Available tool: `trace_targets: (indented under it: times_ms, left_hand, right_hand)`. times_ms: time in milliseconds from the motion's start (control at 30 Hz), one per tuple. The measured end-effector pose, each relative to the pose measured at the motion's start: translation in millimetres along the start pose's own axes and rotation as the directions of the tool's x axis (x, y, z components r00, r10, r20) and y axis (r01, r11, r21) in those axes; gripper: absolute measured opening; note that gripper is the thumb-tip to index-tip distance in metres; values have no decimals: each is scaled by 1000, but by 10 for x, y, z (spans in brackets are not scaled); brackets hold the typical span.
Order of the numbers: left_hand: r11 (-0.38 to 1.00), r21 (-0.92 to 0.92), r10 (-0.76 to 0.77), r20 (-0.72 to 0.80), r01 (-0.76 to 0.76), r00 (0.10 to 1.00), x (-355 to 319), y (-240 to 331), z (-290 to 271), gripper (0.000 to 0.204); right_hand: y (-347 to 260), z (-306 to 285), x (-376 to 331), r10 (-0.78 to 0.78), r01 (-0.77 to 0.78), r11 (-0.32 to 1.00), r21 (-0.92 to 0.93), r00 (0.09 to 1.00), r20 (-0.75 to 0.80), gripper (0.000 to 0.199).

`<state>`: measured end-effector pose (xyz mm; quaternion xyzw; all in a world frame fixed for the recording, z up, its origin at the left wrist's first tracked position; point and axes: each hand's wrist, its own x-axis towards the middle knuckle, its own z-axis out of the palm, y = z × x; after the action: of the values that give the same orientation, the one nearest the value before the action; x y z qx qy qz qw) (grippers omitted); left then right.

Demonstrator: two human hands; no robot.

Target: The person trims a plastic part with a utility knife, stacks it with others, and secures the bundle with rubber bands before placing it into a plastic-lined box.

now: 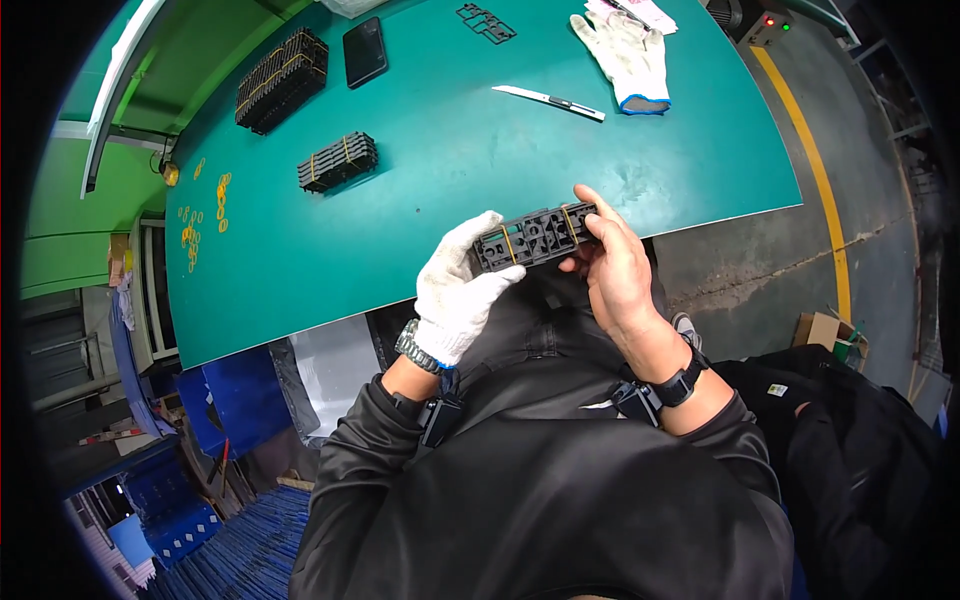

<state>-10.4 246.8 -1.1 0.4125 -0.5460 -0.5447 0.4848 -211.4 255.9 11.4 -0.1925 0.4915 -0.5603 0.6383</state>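
Step in hand, as judged: checking two thin yellow rubber bands (508, 243) around the oblong black plastic bundle (540, 238), centre of frame. Fingers of the white-gloved left hand (452, 292) and bare right hand (618, 268) hold its ends; underside contact is unclear. The next move likely calls for even support.

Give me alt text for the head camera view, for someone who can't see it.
A gloved left hand and bare right hand hold a banded bundle of black parts by the near edge of a green table. On the table lie a large bundle, a small bundle, a phone, a utility knife, a white glove and loose yellow bands.
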Motion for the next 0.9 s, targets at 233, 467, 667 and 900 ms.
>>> trace_targets:
  times_ms: [233,467,667,900]
  left_hand:
    - [994,-81,-77,-9,76,997,5,-5,-12,68]
    - [993,-83,-82,-10,81,997,3,11,-1,68]
    - [989,-63,-134,-44,131,990,27,33,-2,67]
    - [989,-62,-135,-51,132,990,22,40,10,67]
  right_hand:
    - [-39,51,-25,25,-25,999,-21,999,-24,48]
    - [-92,75,-25,46,-52,996,-79,996,-73,48]
    - [-63,37,-20,51,-53,996,-66,998,-28,50]
    - [-44,39,-46,45,-46,998,-42,999,-16,51]
